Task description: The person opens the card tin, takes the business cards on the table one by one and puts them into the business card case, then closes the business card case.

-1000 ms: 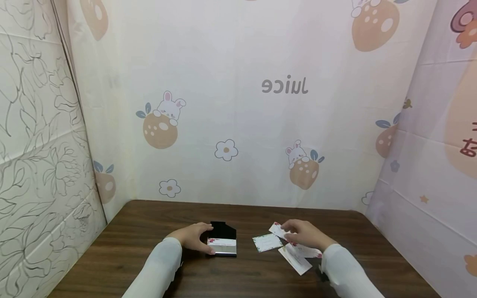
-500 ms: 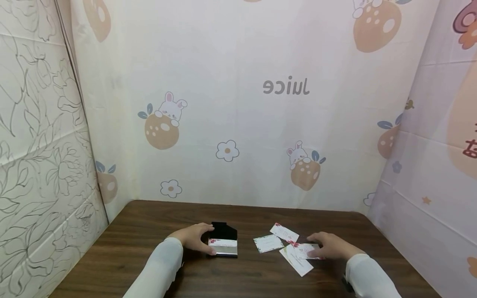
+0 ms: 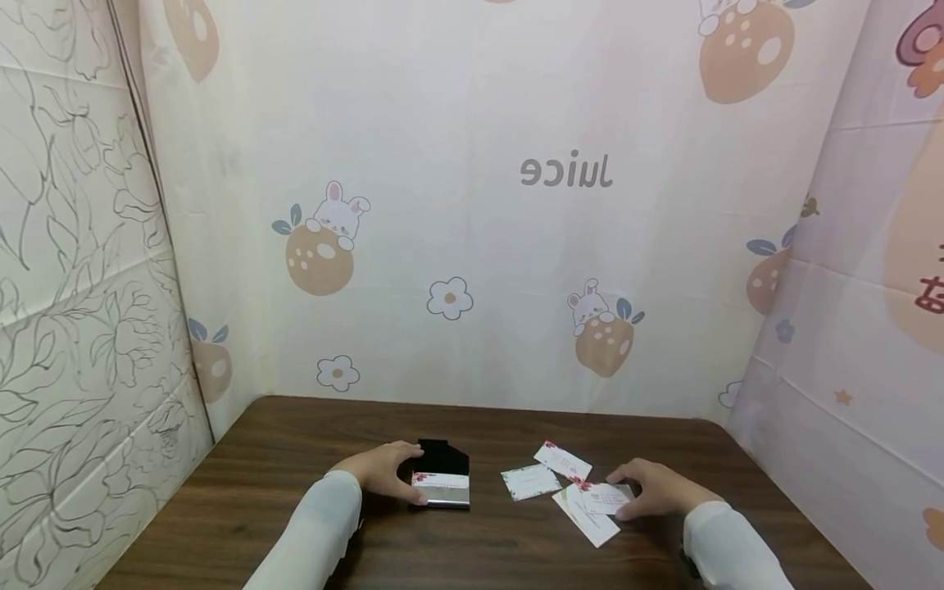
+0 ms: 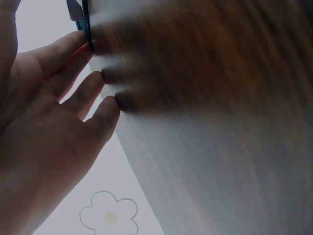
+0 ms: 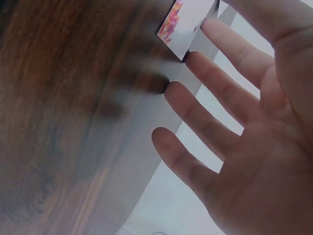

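My left hand (image 3: 383, 469) holds the left side of an open business card case (image 3: 448, 494), with the thumb at its near corner and a finger at its far corner. The case has a dark flap, a silvery front, and a white card with red flowers showing inside. At the loose cards, my right hand (image 3: 656, 489) pinches the right end of a red-flowered business card (image 3: 603, 498) between thumb and forefinger. In the right wrist view, the other fingers of that hand spread out straight. The left wrist view shows only a sliver of the case.
Under the pinched card lies a white card (image 3: 587, 522). A green-edged card (image 3: 530, 482) and another red-flowered card (image 3: 563, 461) lie just to the left and beyond. Everything rests on a dark wooden table (image 3: 295, 524) before a printed cloth backdrop (image 3: 472, 221).
My right hand has moved right, from over the far card to the right end of the red-flowered card, which has since turned slightly. The left hand keeps its place on the case.
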`<state>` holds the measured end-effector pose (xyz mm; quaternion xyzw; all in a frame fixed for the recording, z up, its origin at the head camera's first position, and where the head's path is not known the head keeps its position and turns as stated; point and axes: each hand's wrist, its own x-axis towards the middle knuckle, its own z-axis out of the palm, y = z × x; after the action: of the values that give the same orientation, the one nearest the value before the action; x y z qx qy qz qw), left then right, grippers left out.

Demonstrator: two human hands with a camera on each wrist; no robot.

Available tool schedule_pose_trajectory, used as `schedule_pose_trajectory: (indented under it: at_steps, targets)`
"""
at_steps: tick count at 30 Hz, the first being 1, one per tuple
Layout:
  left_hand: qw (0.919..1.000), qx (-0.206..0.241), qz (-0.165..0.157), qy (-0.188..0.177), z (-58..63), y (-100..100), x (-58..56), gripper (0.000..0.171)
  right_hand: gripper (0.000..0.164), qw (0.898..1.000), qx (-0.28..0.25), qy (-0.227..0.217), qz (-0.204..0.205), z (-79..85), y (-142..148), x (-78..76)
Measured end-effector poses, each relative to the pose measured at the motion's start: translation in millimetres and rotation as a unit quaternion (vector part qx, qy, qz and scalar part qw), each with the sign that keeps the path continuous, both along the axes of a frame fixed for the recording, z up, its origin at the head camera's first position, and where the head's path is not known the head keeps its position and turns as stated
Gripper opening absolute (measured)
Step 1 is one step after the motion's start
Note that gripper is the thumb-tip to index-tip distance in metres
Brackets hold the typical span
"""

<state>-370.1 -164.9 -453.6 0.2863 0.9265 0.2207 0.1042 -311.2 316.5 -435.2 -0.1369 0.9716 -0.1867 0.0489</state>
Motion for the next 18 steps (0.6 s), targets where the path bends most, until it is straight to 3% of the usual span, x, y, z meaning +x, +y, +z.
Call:
schedule_pose_trajectory:
  at_steps: [6, 18]
  targets:
    - [1.0, -0.001, 0.0, 0.001, -1.3, -0.8, -1.2, 0.086, 0.039, 1.0, 0.001, 0.004, -0.005, -0.2, 0.3, -3.6]
    - [1.0, 0.0, 0.003, -0.003, 4.1, 0.3, 5.1, 0.085, 0.043, 1.0, -0.002, 0.026, 0.002, -6.4, 6.1, -6.0]
